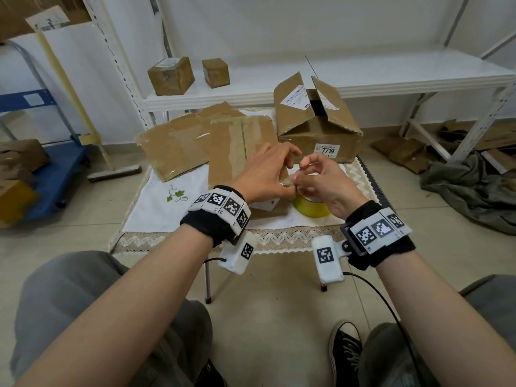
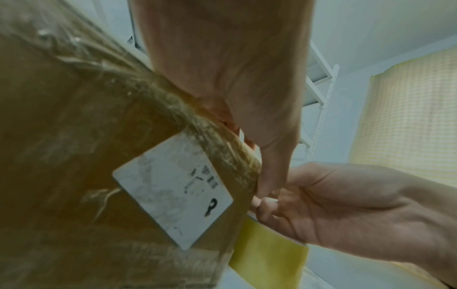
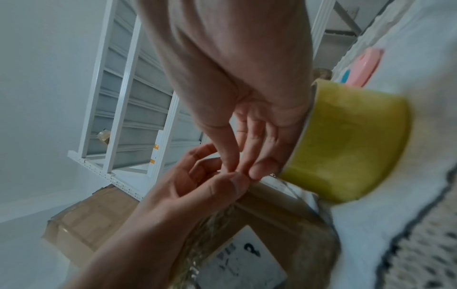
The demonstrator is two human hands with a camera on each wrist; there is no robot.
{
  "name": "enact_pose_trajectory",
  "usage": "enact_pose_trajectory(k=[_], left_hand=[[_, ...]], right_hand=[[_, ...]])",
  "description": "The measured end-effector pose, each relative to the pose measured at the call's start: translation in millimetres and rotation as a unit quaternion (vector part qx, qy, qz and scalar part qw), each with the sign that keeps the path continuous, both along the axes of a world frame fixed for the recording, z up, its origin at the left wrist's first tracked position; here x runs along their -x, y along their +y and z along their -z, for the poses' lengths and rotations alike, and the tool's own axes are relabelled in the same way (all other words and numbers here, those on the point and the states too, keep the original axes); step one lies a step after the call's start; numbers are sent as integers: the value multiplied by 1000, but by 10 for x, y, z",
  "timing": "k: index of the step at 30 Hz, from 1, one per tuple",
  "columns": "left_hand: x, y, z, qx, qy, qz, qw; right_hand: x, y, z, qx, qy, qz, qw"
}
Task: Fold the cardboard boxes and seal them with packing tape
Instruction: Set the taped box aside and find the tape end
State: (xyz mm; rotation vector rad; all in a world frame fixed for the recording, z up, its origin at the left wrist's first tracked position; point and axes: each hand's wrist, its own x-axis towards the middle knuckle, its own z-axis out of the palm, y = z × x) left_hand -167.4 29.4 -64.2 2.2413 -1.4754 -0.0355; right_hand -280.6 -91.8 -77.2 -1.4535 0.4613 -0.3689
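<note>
A brown cardboard box [image 1: 237, 152] with old tape and a white label [image 2: 178, 191] lies on the small cloth-covered table [image 1: 156, 210]. A yellow roll of packing tape [image 1: 311, 209] stands on the cloth at the box's near right corner. My left hand [image 1: 279, 174] rests over that corner, its thumb and fingers pinching a thin clear strip of tape. My right hand [image 1: 304, 177] meets it fingertip to fingertip just above the roll [image 3: 346, 142] and pinches the same strip. The strip itself barely shows. In the right wrist view my right fingertips [image 3: 257, 172] touch the left thumb [image 3: 230, 185].
An open box marked 7719 [image 1: 318, 129] stands at the table's back right, and a flattened box [image 1: 173, 152] lies at the back left. Two small boxes [image 1: 170, 75] sit on a white shelf. A pink object [image 3: 368, 66] lies beyond the roll. A blue cart [image 1: 50, 174] stands left.
</note>
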Motion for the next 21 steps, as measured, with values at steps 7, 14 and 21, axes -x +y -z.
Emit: enact_pose_trajectory(k=[7, 14, 21], left_hand=[[69, -41, 64, -21, -78, -27, 996], [130, -51, 21, -30, -77, -32, 996], [39, 74, -179, 125, 203, 1, 971]], right_hand=[[-4, -10, -24, 25, -39, 17, 999], [-51, 70, -36, 37, -13, 5, 999], [-41, 67, -44, 5, 47, -9, 999]])
